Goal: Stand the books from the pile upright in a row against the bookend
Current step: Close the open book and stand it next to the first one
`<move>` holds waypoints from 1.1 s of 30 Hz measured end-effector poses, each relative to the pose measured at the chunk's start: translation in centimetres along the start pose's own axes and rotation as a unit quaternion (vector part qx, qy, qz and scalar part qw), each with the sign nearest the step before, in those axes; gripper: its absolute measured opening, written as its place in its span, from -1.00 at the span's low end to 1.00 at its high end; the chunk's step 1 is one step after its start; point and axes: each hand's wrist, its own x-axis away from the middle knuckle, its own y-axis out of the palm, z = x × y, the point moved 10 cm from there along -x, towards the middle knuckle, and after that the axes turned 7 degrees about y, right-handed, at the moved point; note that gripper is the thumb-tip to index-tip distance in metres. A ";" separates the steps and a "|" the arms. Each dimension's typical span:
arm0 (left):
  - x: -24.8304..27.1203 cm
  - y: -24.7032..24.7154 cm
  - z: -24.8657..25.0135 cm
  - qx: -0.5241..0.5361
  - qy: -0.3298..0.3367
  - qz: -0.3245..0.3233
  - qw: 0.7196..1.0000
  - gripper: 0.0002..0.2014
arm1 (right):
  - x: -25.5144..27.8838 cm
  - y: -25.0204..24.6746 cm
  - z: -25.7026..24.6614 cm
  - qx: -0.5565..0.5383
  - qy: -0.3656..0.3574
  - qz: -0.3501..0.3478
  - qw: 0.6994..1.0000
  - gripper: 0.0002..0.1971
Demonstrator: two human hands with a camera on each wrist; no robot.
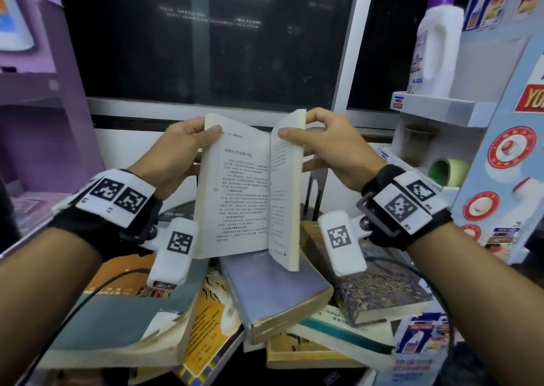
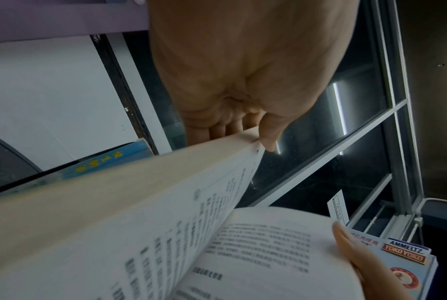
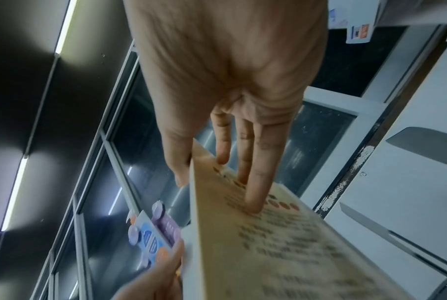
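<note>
The left hand [image 1: 176, 150] and the right hand [image 1: 329, 147] hold one cream-paged paperback book [image 1: 247, 188] open and upright at the centre of the head view, above the pile. Each hand grips one half near its top: thumb on the printed page, remaining fingers behind the cover. In the right wrist view, those fingers [image 3: 253, 182] lie flat along the tan back cover.

The loose pile of books [image 1: 273, 294] lies across the lower half of the frame, overlapping at mixed angles. A grey-blue hardback [image 1: 276, 291] sits directly beneath the open book. The grey metal bookend [image 1: 316, 191] is partly visible just right of the open book and behind the pile. No book appears to stand against it, so the task seems to be at its start.

Hazards from this state:
- The book is open. Set down this way, it would likely splay and fall instead of standing.
- Closing it with one thumb caught between the pages may bend them.
- The pile crowds the base of the bookend. A book lowered there could land on a sloped cover and tip.
- The cables trailing from the wrist units [image 1: 173, 256] could snag pile edges.
</note>
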 end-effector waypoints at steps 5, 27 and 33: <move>0.1 1.6 1.2 0.006 0.003 -0.040 0.999 -0.64 | -0.3 2.2 -0.3 0.035 -0.014 0.014 0.999 -0.58; 0.4 0.1 -1.3 0.054 0.030 0.146 0.987 -0.85 | -2.6 1.3 2.2 0.161 -0.072 0.125 0.976 -0.61; 0.3 -0.4 -2.0 0.079 0.070 0.130 0.986 -0.76 | -3.1 3.1 4.0 0.075 -0.039 0.053 0.995 -0.56</move>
